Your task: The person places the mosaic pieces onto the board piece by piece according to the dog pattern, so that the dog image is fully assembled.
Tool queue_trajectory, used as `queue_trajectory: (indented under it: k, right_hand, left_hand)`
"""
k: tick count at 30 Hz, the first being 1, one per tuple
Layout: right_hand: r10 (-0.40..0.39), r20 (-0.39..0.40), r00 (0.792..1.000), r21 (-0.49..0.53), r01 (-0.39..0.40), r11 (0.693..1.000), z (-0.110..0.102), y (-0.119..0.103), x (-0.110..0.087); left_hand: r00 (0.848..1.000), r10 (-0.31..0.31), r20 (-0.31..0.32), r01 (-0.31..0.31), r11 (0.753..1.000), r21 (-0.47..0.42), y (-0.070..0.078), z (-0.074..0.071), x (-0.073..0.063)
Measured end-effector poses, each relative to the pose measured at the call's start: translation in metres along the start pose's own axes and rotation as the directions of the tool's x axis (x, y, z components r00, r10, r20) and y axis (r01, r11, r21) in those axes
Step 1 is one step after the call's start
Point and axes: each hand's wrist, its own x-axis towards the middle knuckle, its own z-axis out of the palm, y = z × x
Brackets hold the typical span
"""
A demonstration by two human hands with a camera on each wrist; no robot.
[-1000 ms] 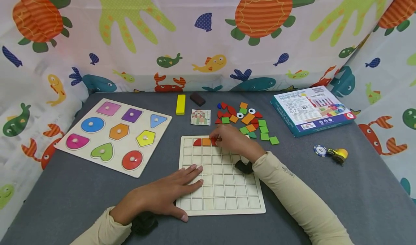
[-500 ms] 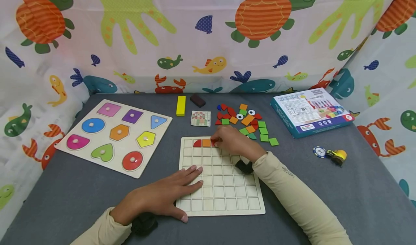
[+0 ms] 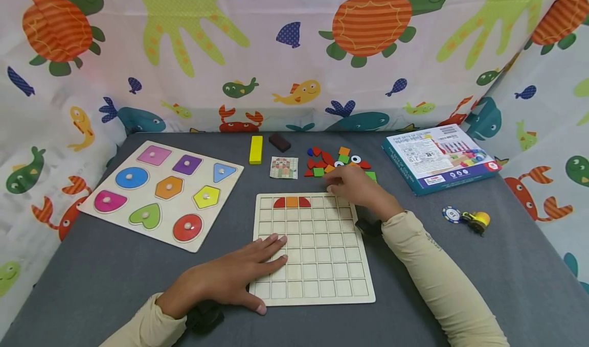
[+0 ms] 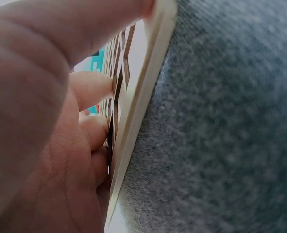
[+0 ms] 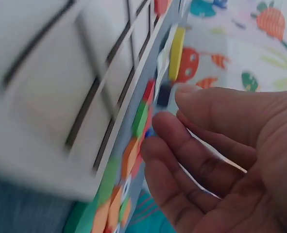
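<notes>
A pale wooden grid board (image 3: pixel 317 255) lies on the grey cloth. In its top row, an orange square tile (image 3: pixel 292 202) sits between two red quarter-round tiles, one on its left (image 3: pixel 279 203) and one on its right (image 3: pixel 304 202). My left hand (image 3: pixel 232 273) rests spread on the board's lower left, its thumb at the front edge. My right hand (image 3: pixel 361 188) hovers above the board's far right edge, beside the loose coloured tiles (image 3: pixel 327 158), covering some of them. In the right wrist view its fingers (image 5: pixel 170 165) are loosely bent, with nothing between thumb and fingertips.
To the left lies a shape puzzle board (image 3: pixel 152 183) with knobbed pieces. Behind the grid are a yellow block (image 3: pixel 255 149), a dark brown block (image 3: pixel 279 142) and a small pattern card (image 3: pixel 284 167). A blue box (image 3: pixel 442 158), a poker chip (image 3: pixel 452 214) and a small yellow-and-black toy (image 3: pixel 478 220) lie right.
My right hand has let go of the right-hand red tile, now uncovered in the top row. It has moved right and back towards the loose tiles. My left hand has stayed put.
</notes>
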Motion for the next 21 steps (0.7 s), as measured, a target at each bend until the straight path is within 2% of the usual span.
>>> queue_trajectory:
  k: [3,8,13,17,21]
  right_hand:
    - [0.071,-0.08,0.994,-0.01,-0.072,0.997,-0.007,0.014,-0.003]
    - [0.182,-0.176,0.967,-0.017,-0.187,0.982,-0.017,0.036,-0.006]
    - [0.249,-0.144,0.958,-0.031,-0.256,0.966,-0.022,0.05,-0.005]
    - [0.276,-0.122,0.954,-0.032,-0.281,0.959,-0.022,0.056,-0.003]
    - [0.28,-0.134,0.951,-0.031,-0.287,0.958,-0.021,0.057,-0.002]
  left_hand:
    - [1.0,0.001,0.001,-0.001,1.0,0.002,0.0,0.0,0.0]
    - [1.0,0.016,0.009,-0.016,1.0,0.011,0.0,0.0,-0.001]
    - [1.0,0.02,0.017,-0.02,1.0,0.005,0.002,0.0,-0.002]
    - [0.997,0.073,-0.011,-0.072,0.997,0.04,0.007,0.001,-0.001]
    - [0.992,0.123,-0.027,-0.121,0.991,0.055,0.011,0.003,0.001]
